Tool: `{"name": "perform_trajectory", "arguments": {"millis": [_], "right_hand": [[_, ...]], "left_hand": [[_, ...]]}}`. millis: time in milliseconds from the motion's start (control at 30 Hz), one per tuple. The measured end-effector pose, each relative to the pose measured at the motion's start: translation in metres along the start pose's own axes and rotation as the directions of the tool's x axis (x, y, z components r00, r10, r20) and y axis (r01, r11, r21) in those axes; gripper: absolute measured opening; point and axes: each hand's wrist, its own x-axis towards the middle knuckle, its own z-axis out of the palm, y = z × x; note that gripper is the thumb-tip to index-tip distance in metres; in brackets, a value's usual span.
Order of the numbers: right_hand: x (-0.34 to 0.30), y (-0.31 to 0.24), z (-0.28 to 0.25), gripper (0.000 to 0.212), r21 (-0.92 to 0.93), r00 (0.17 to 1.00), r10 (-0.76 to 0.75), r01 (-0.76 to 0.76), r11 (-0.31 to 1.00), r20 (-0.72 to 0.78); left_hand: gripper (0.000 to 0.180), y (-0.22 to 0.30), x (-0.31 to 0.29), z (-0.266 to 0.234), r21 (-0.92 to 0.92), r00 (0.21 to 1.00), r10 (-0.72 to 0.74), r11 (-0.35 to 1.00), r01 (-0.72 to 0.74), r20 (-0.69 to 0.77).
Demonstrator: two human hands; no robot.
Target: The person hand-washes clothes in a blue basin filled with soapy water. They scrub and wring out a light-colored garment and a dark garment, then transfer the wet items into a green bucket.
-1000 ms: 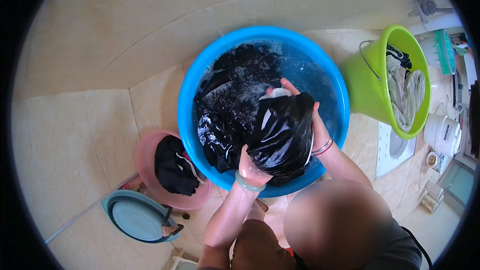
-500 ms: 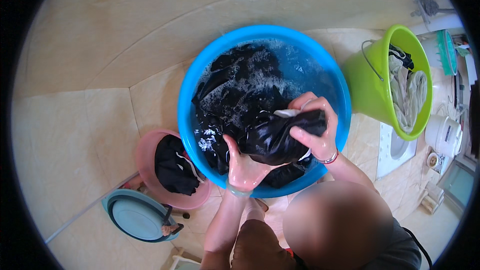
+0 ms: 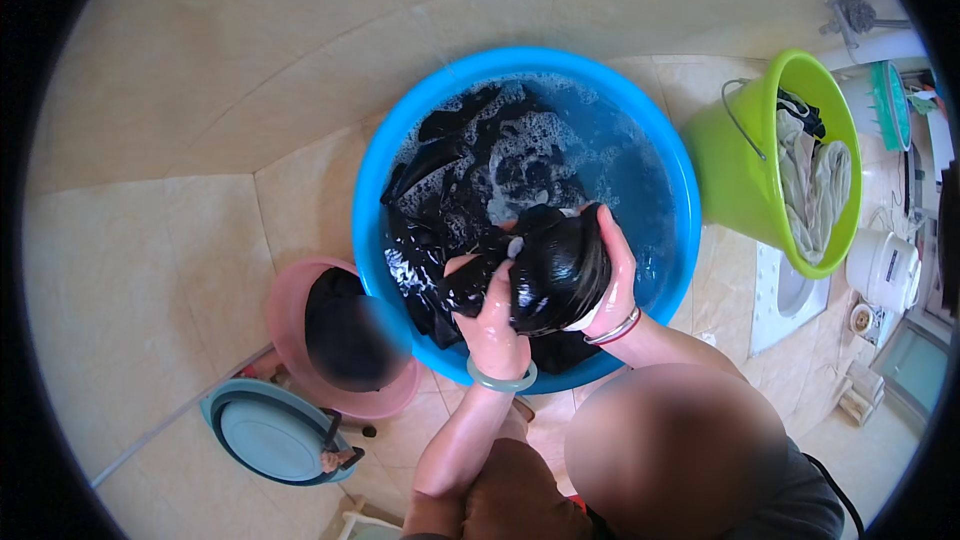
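A wet black garment (image 3: 560,275) is bunched between my two hands over the near part of a large blue tub (image 3: 372,175). My left hand (image 3: 492,325), with a pale green bangle at the wrist, is closed on the bundle's left side. On the other side, my right hand (image 3: 617,280) cups the cloth, its fingers wrapped around it; bracelets circle that wrist. Some white cloth (image 3: 583,320) shows by the right palm. More dark clothes (image 3: 450,175) lie soaking in the sudsy water, partly sunk.
A lime green bucket (image 3: 730,180) holding pale and dark cloth stands right of the tub. At left is a pink basin (image 3: 290,325) with dark clothing, beside a grey-blue folding basin (image 3: 270,435). A white squat toilet (image 3: 790,305) lies beyond the bucket.
My left hand has gone from open under the garment to gripping it. My right hand has shifted left and down along the bundle, which is now gathered into a rounder mass.
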Motion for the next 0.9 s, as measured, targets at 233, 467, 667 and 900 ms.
{"name": "perform_trajectory", "arguments": {"millis": [233, 467, 667, 900], "right_hand": [[0.006, 0.004, -0.032, 0.041, -0.068, 0.989, -0.033, 0.023, 0.997, -0.142], [0.003, -0.013, 0.011, 0.048, -0.182, 0.998, -0.061, 0.065, 0.981, 0.028], [0.005, -0.018, -0.004, 0.054, 0.0, 0.942, 0.032, -0.034, 0.999, 0.333], [-0.007, -0.025, -0.009, 0.027, 0.081, 0.96, 0.276, -0.278, 0.957, 0.036]], "left_hand": [[0.033, 0.016, 0.0, 0.013, 0.308, 0.822, 0.405, 0.785, -0.537, 0.4], [0.063, 0.013, -0.003, 0.01, 0.295, 0.878, 0.369, 0.839, -0.456, 0.305], [0.051, 0.003, 0.005, 0.013, 0.097, 0.782, 0.478, 0.826, -0.555, 0.401], [0.03, 0.037, 0.001, 0.007, 0.316, 0.503, 0.343, 0.474, -0.822, 0.793]]}}
